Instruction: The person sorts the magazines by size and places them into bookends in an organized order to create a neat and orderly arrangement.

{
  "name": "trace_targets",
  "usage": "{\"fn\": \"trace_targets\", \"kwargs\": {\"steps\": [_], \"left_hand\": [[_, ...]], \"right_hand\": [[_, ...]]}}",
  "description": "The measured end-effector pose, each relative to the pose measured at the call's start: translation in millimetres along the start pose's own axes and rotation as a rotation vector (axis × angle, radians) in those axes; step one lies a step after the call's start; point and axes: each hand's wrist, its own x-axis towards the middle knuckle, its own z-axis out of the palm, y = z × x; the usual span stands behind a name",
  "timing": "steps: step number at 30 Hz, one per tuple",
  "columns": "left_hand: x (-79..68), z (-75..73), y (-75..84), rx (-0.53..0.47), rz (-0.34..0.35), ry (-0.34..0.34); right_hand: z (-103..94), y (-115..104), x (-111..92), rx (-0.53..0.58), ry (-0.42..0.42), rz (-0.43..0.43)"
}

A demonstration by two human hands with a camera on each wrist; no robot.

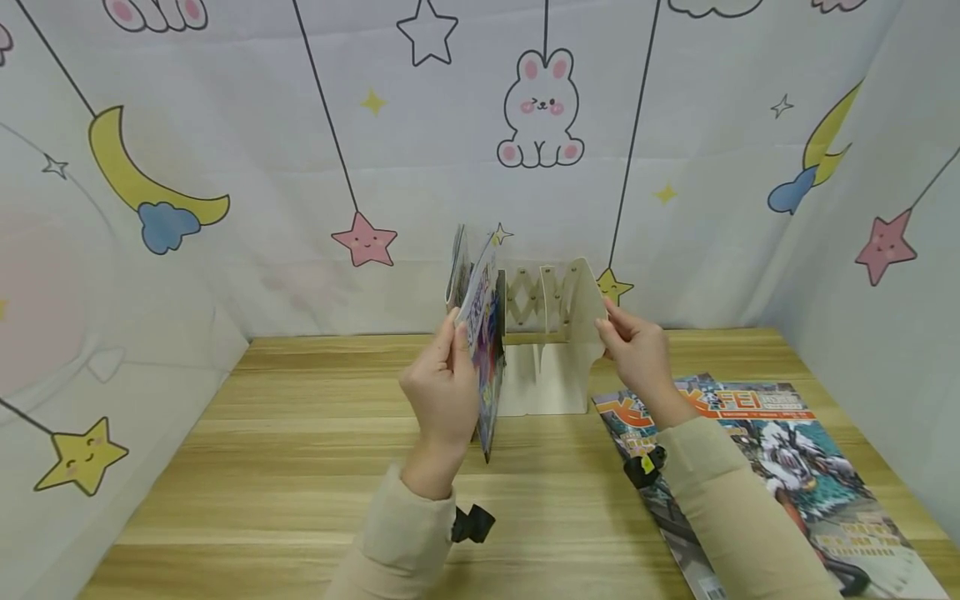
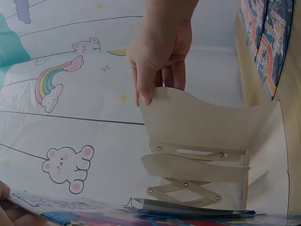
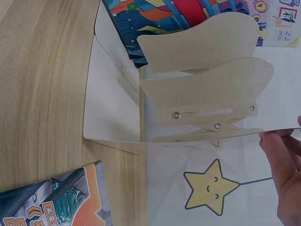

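Note:
A cream expandable bookend (image 1: 547,383) with upright plates and crisscross metal links stands at the table's back middle. My left hand (image 1: 442,387) pinches the near upper edge of a colourful magazine (image 1: 489,367), held upright in the bookend's left part. Another thin booklet (image 1: 456,265) stands just left of it. My right hand (image 1: 637,346) pinches the outer edge of the bookend's right end plate (image 1: 588,312). Between that plate and the magazine, the right wrist view shows curved divider plates (image 3: 207,87) with nothing between them.
Two overlapping magazines (image 1: 802,467) lie flat on the wooden table (image 1: 300,467) at the right, partly under my right forearm. A white curtain (image 1: 450,150) printed with stars, moons and a rabbit hangs close behind the table and along its sides.

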Motion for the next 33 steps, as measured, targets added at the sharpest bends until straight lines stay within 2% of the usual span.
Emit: {"fn": "trace_targets", "kwargs": {"steps": [6, 10, 16, 21, 28, 33], "left_hand": [[-7.2, 1.6, 1.1, 0.016, -0.004, -0.021], [-10.4, 0.3, 2.4, 0.048, 0.035, -0.052], [-18.5, -7.1, -2.5, 0.118, 0.100, -0.129], [-29.5, -15.0, -9.7, 0.173, 0.104, -0.215], [-44.1, -26.2, -19.4, 0.258, -0.013, -0.395], [-47.7, -30.3, -24.2, 0.333, -0.115, -0.488]], "right_hand": [[-1.0, -0.9, 0.2, -0.004, 0.012, -0.016], [-1.4, -1.0, 0.0, -0.003, 0.011, -0.012], [-0.8, -0.4, -1.1, 0.000, 0.003, 0.018], [-0.2, -0.4, -0.9, -0.001, 0.006, 0.015], [0.0, -0.4, -0.6, 0.005, 0.006, 0.003], [0.1, -0.7, 0.2, 0.004, 0.004, 0.012]]}}
